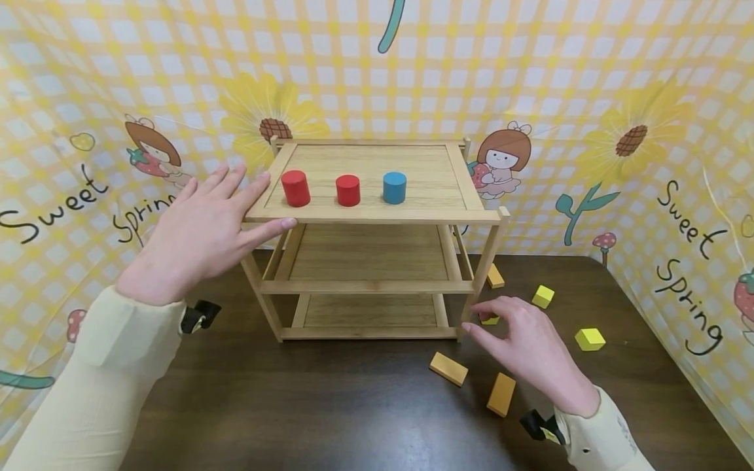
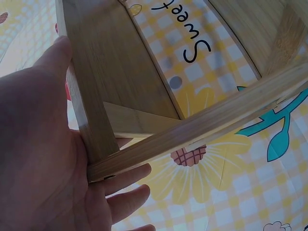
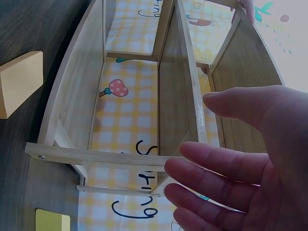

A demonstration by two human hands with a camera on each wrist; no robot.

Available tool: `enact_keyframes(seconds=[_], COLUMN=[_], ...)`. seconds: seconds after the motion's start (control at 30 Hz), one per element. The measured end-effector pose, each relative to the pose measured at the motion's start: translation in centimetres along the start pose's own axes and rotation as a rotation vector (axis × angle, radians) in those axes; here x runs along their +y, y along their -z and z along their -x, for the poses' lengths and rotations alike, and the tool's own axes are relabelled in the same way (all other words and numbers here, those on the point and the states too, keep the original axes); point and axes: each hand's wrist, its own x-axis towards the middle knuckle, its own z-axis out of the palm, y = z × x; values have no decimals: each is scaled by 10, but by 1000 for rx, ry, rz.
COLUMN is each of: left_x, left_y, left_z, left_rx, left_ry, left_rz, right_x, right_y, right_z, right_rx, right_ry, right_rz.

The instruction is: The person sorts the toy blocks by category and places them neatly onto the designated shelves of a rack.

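Observation:
A three-tier wooden shelf stands at the middle of the table. On its top board are two red cylinders and a blue cylinder in a row. My left hand rests at the top-left corner, fingers spread and straight, the thumb along the front edge; in the left wrist view the corner post lies against the palm. By the right front leg is my right hand, thumb and fingers apart. A yellow block partly shows behind its fingers. In the right wrist view, nothing lies between thumb and fingers.
On the dark table, two orange blocks lie in front of the shelf's right side. Another orange block is behind the right leg. Yellow cubes sit farther right. Checkered cloth encloses the back and sides.

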Motion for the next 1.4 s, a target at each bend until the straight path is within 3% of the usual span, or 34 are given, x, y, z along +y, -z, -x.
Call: enact_keyframes(seconds=[0.43, 0.77, 1.03, 1.4], left_x=[0, -1, 0, 0], left_y=[0, -1, -1, -1], left_z=[0, -1, -1, -1], left_rx=[21, 19, 29, 29], left_ry=[-15, -14, -20, -21], left_rz=[1, 3, -3, -1], right_x=[2, 6, 14, 19], right_y=[-1, -6, -16, -34], right_z=[2, 9, 19, 31], right_rx=[-26, -268, -383, -365], right_ry=[-16, -67, -109, -82], right_rz=[16, 67, 107, 101])
